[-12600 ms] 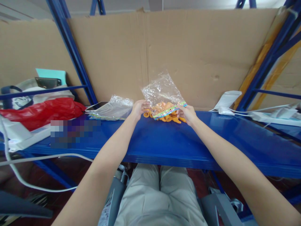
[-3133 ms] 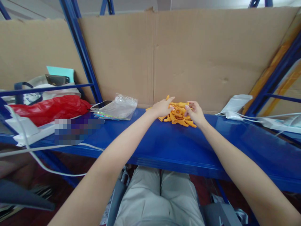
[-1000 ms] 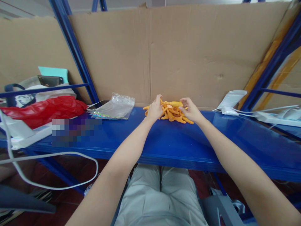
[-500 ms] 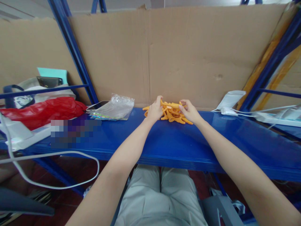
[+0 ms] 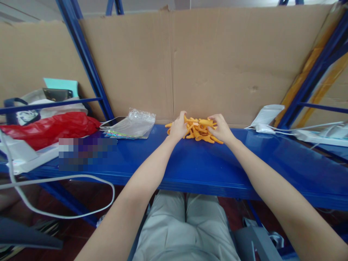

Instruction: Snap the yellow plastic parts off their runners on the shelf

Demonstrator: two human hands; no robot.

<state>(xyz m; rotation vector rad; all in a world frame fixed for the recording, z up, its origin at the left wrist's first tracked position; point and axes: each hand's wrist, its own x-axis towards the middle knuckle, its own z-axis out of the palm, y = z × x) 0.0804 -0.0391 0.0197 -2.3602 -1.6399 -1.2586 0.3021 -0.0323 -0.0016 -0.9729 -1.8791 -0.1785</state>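
Observation:
A heap of orange plastic pieces (image 5: 199,134), with slim pointed arms and rounded ends, lies on the blue shelf against the cardboard. At its left side, my left hand (image 5: 179,127) is closed on the end of an orange plastic piece (image 5: 203,122) lying across the top of the heap. My right hand (image 5: 221,127) is at the right end of that same piece, index finger above and thumb below, with orange plastic between them. My fingers and the heap partly hide the piece, so its full shape cannot be made out.
Left of the heap lies a clear plastic bag (image 5: 140,125) with colourful contents. A red plastic bag (image 5: 54,127) and a looping white cable (image 5: 112,192) are farther left. A white adapter (image 5: 265,127) with cords lies to the right. Cardboard (image 5: 217,65) stands behind.
My right hand has shifted slightly, its thumb now lower and its fingers wider around the piece's right end. The left hand has barely moved, and the heap looks the same.

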